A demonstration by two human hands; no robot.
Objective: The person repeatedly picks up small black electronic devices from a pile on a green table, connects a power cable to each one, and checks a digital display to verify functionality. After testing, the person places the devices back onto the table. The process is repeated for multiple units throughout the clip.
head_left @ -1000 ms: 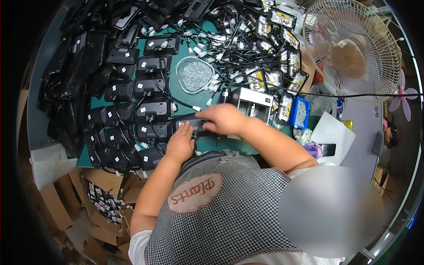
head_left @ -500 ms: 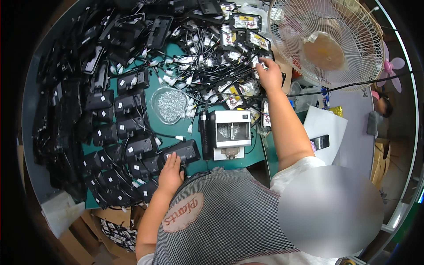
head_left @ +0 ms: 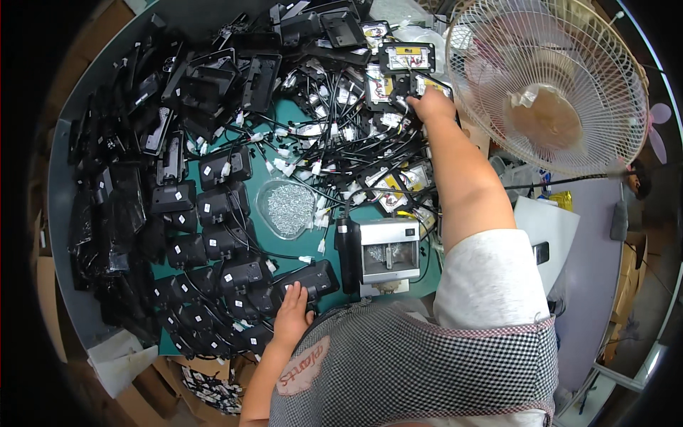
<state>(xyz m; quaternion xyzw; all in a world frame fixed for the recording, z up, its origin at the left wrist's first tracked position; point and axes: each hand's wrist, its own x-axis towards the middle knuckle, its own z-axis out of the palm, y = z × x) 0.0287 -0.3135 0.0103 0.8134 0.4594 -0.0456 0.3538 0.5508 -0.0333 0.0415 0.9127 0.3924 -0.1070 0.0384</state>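
Compared with half a second ago, the person's right hand [head_left: 434,107] has moved slightly farther into the pile of labelled modules, and its arm stretches out more; one second ago, this hand was beside the left one, at the black housing. Left hand [head_left: 293,317] remains at that same black housing [head_left: 320,276], and the whole view has shifted a little.

The left hand is open, with fingers extended and laid against the near side of the housing, which lies on the green surface of the desk [head_left: 287,112]. The right hand has its fingers bent downward at a module [head_left: 425,80] with a yellow and white label; the fingertips are hidden, so I cannot tell if they grip it. More modules lie around, and many black cables [head_left: 341,117] with white connectors spread to their left.

Between the two arms stands a silver box [head_left: 390,231] with small metal pieces behind its window, and a black cylindrical tool [head_left: 348,256] is just beside it, on the left. A clear bowl [head_left: 260,206] of similar pieces is farther left. Rows of other black housings [head_left: 226,243] fill the left part. At the right stands a large fan [head_left: 498,43].
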